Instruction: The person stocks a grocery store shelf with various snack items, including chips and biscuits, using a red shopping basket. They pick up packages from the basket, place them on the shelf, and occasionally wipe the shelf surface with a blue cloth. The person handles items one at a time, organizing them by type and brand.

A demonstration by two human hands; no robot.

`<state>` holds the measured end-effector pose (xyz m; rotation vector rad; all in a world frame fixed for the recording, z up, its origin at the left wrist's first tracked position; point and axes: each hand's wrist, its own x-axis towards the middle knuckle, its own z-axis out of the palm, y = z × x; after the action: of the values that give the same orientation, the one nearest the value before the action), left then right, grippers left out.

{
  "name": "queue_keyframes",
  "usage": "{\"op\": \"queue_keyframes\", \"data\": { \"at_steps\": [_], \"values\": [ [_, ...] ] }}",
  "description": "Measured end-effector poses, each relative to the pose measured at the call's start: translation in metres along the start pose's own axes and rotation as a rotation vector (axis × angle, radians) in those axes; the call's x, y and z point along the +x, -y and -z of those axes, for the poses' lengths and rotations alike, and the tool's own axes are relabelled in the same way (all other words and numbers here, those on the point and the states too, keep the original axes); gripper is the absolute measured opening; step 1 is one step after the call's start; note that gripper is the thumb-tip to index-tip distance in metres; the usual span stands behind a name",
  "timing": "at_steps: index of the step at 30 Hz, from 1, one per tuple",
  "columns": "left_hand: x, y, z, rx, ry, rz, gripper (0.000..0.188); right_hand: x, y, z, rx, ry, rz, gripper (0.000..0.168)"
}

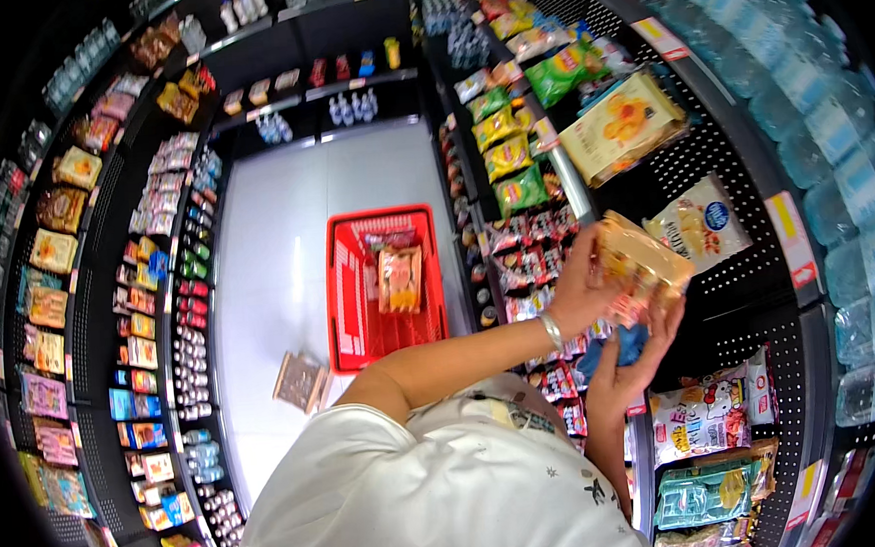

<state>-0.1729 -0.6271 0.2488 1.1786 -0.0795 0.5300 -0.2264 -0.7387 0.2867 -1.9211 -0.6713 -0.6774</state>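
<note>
My left hand (585, 283), with a bracelet at the wrist, grips the left side of an orange-and-tan packaged snack (643, 257) in clear wrap. My right hand (631, 363) supports the lower right corner of the same pack with its fingers. A crumpled blue item (626, 346) lies by the right palm; I cannot tell what it is. Both hands are in front of a black perforated shelf (744, 255). Just beyond the pack, a clear and white food bag (697, 224) with a blue round label rests on that shelf. Above it lies a large cream-coloured food pack (624, 127).
A red plastic shopping basket (337, 295) stands on the pale floor (276, 208), holding a wrapped snack pack (400, 279) and another packet. A brown package (301, 381) is beside it. Large water bottles (810, 93) line the upper right shelf; stocked shelves (93, 294) run along the left.
</note>
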Motion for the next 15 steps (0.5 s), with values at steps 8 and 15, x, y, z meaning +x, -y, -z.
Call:
{"op": "queue_keyframes", "data": {
  "at_steps": [8,15],
  "values": [
    [-0.091,0.016,0.171,-0.032,-0.475,0.241,0.051,-0.045,-0.002,-0.104,0.297,0.568,-0.283,0.048],
    [-0.171,0.030,0.273,0.133,-0.819,0.393,0.044,-0.104,-0.019,-0.192,0.496,0.967,-0.486,0.044]
  ]
}}
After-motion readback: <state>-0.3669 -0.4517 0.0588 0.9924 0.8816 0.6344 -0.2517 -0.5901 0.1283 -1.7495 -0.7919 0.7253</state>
